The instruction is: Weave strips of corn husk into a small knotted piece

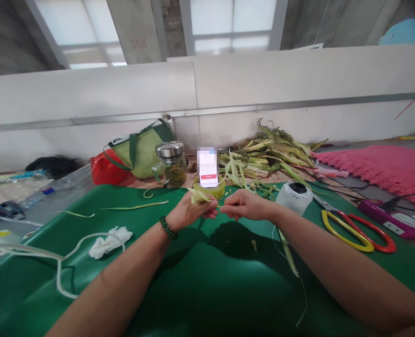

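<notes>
My left hand [186,212], with a dark green bead bracelet at its wrist, is closed on a folded pale green corn husk [199,196]. My right hand [248,204] is closed close beside it, fingertips pinched at the thin yellow-green end of the same husk. A small gap separates the two hands, and the fingers hide part of the husk. Just beyond them a lit phone [208,174] leans upright in a yellow-green bowl [217,190]. A white spool of thread [294,196] stands by my right wrist.
A green cloth [207,290] covers the work surface. Scissors [354,229] and a purple device [395,219] lie right. A husk pile [273,150], glass mug [174,168] and green bag [142,154] stand behind. Crumpled tissue [109,242] and white cable [60,274] lie left.
</notes>
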A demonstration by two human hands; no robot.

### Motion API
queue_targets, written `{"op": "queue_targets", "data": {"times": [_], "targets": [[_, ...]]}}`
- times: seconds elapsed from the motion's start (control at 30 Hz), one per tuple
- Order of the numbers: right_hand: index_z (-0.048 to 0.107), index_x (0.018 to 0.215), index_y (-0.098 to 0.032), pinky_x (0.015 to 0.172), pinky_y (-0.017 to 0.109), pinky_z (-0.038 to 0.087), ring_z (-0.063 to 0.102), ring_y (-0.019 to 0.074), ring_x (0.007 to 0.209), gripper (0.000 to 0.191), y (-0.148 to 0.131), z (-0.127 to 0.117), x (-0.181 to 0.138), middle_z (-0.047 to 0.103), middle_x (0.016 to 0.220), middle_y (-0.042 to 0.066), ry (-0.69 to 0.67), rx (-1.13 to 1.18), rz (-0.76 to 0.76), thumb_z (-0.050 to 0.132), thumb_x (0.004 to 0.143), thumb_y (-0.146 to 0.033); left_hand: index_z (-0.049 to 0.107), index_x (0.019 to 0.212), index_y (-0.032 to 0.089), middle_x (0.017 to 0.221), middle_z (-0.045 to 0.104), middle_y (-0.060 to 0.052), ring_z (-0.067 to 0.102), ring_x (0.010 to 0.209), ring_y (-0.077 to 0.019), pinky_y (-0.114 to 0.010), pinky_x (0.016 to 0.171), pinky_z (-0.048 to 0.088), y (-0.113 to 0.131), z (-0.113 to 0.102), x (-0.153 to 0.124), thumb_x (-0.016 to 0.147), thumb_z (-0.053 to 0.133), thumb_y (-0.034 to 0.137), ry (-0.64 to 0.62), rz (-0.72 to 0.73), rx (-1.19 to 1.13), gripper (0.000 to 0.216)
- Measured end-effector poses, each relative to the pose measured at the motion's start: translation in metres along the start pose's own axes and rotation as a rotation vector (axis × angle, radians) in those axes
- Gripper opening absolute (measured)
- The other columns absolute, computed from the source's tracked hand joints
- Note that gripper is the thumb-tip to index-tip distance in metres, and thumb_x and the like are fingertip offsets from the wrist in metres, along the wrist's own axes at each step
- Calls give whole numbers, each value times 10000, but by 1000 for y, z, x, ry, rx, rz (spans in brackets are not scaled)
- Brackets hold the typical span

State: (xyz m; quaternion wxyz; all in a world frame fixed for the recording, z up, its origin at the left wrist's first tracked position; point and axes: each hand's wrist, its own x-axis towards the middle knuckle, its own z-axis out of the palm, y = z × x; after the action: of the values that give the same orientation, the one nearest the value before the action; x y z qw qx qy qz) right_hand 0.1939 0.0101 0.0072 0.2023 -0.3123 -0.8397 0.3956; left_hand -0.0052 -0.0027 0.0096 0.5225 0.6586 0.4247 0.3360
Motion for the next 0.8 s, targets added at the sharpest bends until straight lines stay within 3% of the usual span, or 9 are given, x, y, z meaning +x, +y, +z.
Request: {"op": "queue_targets", "data": {"times": [0.2, 0.3, 0.43, 0.63, 0.8], "targets": [[559, 643, -135, 498, 203, 423, 537, 100, 545, 477, 8, 5, 4, 538, 579, 3, 16, 60, 18, 524, 777, -592, 620, 723, 105, 637, 657, -39, 609, 560, -115, -228, 561, 517, 4, 5, -2, 675, 715, 416, 3, -11, -23, 329], [545, 613, -136, 490, 205, 416, 533, 101, 537, 484, 11, 6, 5, 545, 565, 8, -12, 58, 29, 527, 773, -592, 612, 703, 111, 596, 628, -16, 588, 531, -109, -224, 537, 510, 6, 8, -3, 640, 745, 383, 16, 53, 36, 310], [517, 560, -140, 467, 204, 390, 507, 91, 493, 482, 9, 3, 3, 514, 519, -4, -59, 47, 53, 541, 766, -575, 610, 668, 114, 526, 602, -3, 571, 477, -110, -220, 483, 494, 5, 8, -2, 595, 781, 357, 38, 1, 122, 306], [509, 545, -142, 441, 195, 347, 460, 73, 458, 476, 0, -4, 0, 481, 484, -18, -59, 23, 24, 522, 793, -548, 609, 726, 117, 568, 650, -16, 621, 516, -130, -243, 534, 537, 1, 3, -2, 593, 784, 381, 30, 47, 2, 343], [504, 544, -144, 445, 196, 343, 445, 70, 458, 473, -2, -5, -1, 480, 487, -19, -32, 19, 17, 516, 803, -540, 592, 775, 121, 577, 663, -9, 631, 532, -121, -227, 545, 537, -2, 1, -1, 586, 794, 382, 94, 4, -116, 380]]}}
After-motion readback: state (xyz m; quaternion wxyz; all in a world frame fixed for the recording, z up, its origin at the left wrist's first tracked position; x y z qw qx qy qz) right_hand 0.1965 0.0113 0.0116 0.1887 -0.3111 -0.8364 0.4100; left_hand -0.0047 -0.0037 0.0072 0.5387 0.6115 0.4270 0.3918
